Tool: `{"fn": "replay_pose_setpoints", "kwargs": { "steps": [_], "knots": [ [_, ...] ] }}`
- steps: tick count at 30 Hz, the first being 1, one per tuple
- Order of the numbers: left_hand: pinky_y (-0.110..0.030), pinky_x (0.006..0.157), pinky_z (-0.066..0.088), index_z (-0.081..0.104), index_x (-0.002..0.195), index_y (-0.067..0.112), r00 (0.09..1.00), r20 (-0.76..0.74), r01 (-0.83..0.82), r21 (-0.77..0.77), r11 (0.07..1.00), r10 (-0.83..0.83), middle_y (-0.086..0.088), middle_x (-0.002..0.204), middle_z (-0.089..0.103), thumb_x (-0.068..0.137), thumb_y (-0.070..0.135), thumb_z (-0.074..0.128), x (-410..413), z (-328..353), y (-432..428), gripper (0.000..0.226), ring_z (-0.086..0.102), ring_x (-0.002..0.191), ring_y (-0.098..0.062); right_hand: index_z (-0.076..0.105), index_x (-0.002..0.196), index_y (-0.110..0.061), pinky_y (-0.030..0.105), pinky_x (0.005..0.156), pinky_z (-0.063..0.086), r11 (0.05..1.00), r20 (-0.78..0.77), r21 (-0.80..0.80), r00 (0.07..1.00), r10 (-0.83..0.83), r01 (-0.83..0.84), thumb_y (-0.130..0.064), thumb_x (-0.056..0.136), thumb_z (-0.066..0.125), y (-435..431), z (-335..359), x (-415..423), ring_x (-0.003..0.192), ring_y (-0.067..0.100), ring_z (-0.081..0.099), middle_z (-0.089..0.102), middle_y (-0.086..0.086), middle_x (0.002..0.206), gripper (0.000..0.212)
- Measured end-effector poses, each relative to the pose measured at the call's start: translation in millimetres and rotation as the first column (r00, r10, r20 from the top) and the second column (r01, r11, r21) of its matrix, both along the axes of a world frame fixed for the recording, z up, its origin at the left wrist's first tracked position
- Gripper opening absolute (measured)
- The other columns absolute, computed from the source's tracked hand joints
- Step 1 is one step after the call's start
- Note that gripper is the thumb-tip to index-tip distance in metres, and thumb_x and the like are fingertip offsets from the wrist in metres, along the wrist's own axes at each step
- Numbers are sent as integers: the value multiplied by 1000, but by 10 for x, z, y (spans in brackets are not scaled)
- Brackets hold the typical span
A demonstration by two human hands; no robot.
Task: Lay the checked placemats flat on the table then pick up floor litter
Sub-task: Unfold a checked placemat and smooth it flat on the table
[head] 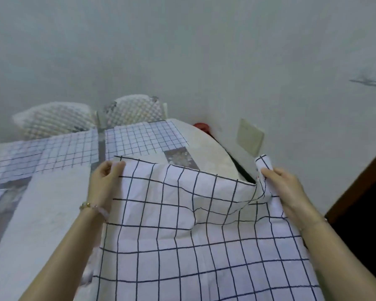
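Over on the far left, one checked placemat (46, 153) already lies flat on the desk (48, 205), and just beside it a second placemat (143, 139) sits flat too, a narrow strip of desk showing between them. Behind them, two quilted chair backs (54, 120) stand against the wall.

Now to your left hand (105, 181), beaded bracelet (91, 206) on the wrist: its grip is pinched closed on the far left corner of the third placemat (182, 235), thumb on top, fingers tucked under the edge. That cloth is the one in play, spread in front of you, its far edge raised off the desk and sagging in the middle, with a wrinkle running toward the right.

Across to your right hand (284, 190): grip closed on the far right corner, which is bunched and curled upward past the rounded edge of the desk. A red object (202, 127) and a wall plate (250, 135) sit beyond it.

So you look to be mid-lay on the placemat step; the floor litter has yet to come, and none is in view. Next, I'd say: pull the two corners apart to take out the sag, uncurl that right corner, then lower the far edge onto the desk, near the second mat, and smooth it.
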State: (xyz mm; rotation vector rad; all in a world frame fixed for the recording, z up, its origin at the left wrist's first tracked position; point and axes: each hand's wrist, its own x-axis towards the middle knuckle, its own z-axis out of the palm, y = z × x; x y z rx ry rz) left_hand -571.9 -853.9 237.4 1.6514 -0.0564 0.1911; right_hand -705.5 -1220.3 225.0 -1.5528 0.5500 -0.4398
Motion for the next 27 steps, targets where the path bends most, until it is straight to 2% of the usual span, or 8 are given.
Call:
{"fn": "replay_pose_setpoints", "kwargs": {
  "steps": [2,5,6,9,12,16,22,27],
  "knots": [
    [-28,59,30,51,71,16,997,-29,-74,11,997,74,-2,70,40,86,23,60,227,-30,167,19,35,71,-16,66,81,-2,38,80,43,995,25,27,995,94,-94,-24,95,72,30,-27,487,85,24,53,63,11,75,26],
    [-28,61,31,51,70,16,982,-79,-171,45,984,174,-3,72,42,86,22,59,567,-144,414,19,37,71,-16,55,94,20,42,86,41,983,-22,24,983,185,-184,-51,51,92,-16,-254,1212,90,24,50,61,49,107,91],
    [-28,61,31,50,67,18,976,-98,-188,56,981,193,-2,70,42,87,23,59,685,-193,487,22,37,70,-16,52,98,22,42,86,38,981,-40,19,980,195,-194,-48,49,89,-64,-381,1454,91,23,48,56,53,114,93],
    [-29,60,30,47,59,20,957,-169,-226,83,971,237,-2,63,39,86,23,60,1017,-362,679,30,35,66,-17,63,93,-6,41,81,41,982,-134,31,973,188,-186,-48,63,75,-9,-518,1966,84,26,51,59,25,86,53],
    [-27,58,31,48,59,19,940,-235,-219,141,965,248,-3,62,42,88,20,59,1324,-538,859,30,37,63,-17,63,83,-10,30,69,50,981,-192,-8,963,188,-193,-20,95,68,76,-612,2362,74,27,58,59,15,77,17],
    [-22,54,31,51,62,18,911,-308,-217,207,954,274,0,62,45,89,15,58,1680,-812,1009,27,38,61,-15,59,77,-10,13,39,45,972,-326,-109,931,162,-207,-9,100,63,13,-946,2878,49,18,53,54,10,65,23],
    [-24,52,32,49,63,15,846,-444,-192,261,946,294,-2,58,41,88,16,59,2038,-1249,1015,28,35,55,-18,64,86,-2,31,69,41,958,-424,-133,888,177,-255,-9,97,67,-37,-1426,3353,79,28,52,54,18,82,13],
    [-28,55,25,35,51,16,819,-477,-130,387,913,319,0,48,33,83,12,64,2237,-1625,946,43,30,58,-20,45,61,-14,28,47,26,936,-506,-200,848,156,-291,-7,98,66,-99,-1730,3580,61,17,36,38,8,63,43]
  ]
}}
